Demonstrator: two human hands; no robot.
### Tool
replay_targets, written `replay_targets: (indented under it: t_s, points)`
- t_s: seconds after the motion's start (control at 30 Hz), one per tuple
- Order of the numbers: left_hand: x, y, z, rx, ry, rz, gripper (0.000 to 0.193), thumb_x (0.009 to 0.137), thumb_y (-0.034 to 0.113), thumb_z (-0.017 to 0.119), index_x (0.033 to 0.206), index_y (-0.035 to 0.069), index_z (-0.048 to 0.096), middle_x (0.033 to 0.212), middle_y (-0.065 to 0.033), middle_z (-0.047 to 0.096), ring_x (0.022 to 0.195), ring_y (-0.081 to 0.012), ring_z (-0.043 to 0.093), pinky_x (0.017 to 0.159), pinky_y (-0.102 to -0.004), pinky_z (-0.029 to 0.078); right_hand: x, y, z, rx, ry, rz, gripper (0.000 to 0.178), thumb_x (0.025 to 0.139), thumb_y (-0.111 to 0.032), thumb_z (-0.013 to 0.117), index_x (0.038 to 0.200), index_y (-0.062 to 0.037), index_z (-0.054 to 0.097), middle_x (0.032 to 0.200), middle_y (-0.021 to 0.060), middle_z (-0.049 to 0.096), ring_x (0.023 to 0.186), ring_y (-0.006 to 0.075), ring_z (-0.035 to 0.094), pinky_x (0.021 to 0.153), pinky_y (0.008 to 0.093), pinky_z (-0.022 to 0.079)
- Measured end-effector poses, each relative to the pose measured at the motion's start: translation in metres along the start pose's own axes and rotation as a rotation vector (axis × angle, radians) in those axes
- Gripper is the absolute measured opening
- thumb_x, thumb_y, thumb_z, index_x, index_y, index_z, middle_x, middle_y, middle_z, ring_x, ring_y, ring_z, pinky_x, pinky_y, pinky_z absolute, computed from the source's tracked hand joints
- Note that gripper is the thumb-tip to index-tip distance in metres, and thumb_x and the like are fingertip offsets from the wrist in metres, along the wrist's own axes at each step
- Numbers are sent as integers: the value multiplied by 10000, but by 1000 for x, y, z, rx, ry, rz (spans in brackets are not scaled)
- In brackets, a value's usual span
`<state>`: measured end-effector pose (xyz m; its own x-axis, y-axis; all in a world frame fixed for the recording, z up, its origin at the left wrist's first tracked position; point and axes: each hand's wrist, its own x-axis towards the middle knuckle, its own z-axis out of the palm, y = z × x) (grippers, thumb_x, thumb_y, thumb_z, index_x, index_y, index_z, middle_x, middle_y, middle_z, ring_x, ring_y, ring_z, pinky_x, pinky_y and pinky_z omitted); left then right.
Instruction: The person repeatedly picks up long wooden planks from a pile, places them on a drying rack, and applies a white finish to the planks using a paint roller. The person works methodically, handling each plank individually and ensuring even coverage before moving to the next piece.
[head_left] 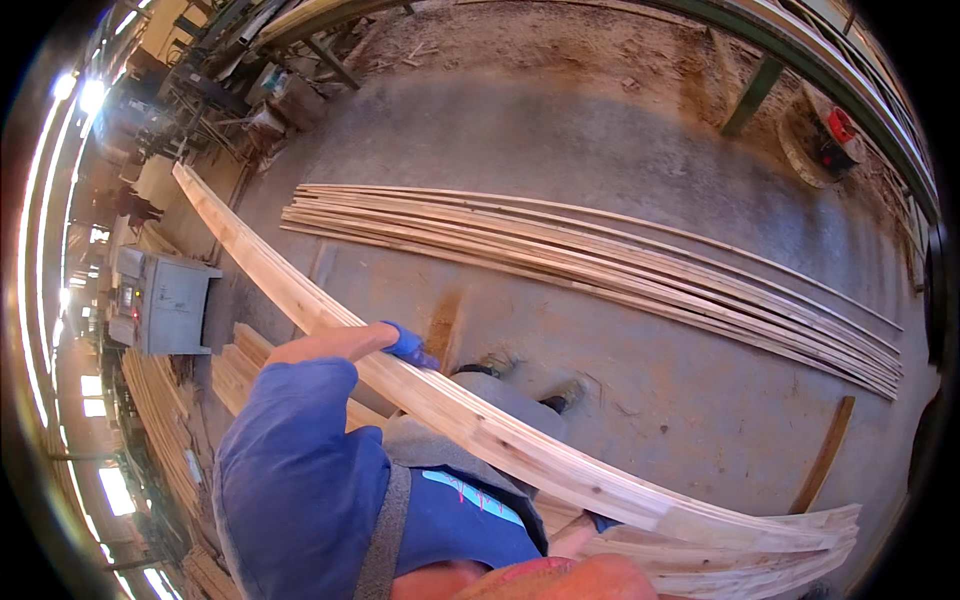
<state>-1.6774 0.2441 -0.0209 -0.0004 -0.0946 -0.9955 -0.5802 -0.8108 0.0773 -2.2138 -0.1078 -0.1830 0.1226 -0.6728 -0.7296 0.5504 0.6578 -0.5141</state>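
Note:
A bundle of long pale wooden boards (470, 420) runs diagonally in front of my body, from the far left to the lower right. My left hand (408, 346), in a blue glove, is closed over the bundle's upper edge near its middle. Farther along, at the lower right, my right hand (598, 522) holds the bundle from its near side; its glove shows only in part and the boards hide most of the fingers. Beneath the bundle's right end, more pale boards (690, 560) fan out.
Several long thin wooden strips (590, 265) lie on the grey floor (500, 130) ahead of my boots. A short wooden batten (824, 455) rests at the right. To the left stand a grey control cabinet (178, 305) and board stacks (160, 430). A green metal frame (752, 95) stands at the far right.

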Motion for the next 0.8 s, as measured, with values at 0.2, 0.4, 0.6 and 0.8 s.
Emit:
replay_targets:
  t_s: [0.2, 0.4, 0.6, 0.8]
  points:
    - [-21, 34, 4, -82, 208, -14, 755, 833, 721, 466, 1100, 57, 706, 1200, -184, 644, 1116, -359, 599, 968, -435, 441, 10, -51, 2, -50, 10, -24, 673, 952, -614, 385, 1427, -139, 360, 1359, 78, 500, 1213, 249, 507, 1036, 447, 429]
    - [-14, 24, -14, -46, 339, 27, 701, 827, 684, 509, 1050, 55, 724, 1121, -176, 678, 1060, -361, 625, 948, -427, 461, -13, -40, 19, -69, 20, -109, 665, 951, -614, 387, 1419, -142, 368, 1339, 78, 511, 1192, 248, 520, 1019, 447, 443]
    - [20, 4, -25, -14, 487, 133, 664, 819, 662, 536, 1051, 70, 728, 1134, -174, 673, 1067, -354, 625, 961, -422, 458, -19, -32, 37, -25, -33, -242, 657, 950, -614, 389, 1411, -145, 375, 1320, 77, 523, 1172, 247, 533, 1001, 447, 456]
    - [10, -6, 20, -61, 519, 252, 644, 833, 649, 532, 1041, 71, 726, 1120, -179, 674, 1048, -372, 626, 941, -415, 467, -49, -66, 53, -42, -96, -362, 649, 950, -614, 391, 1403, -149, 382, 1300, 76, 535, 1152, 246, 546, 984, 447, 469]
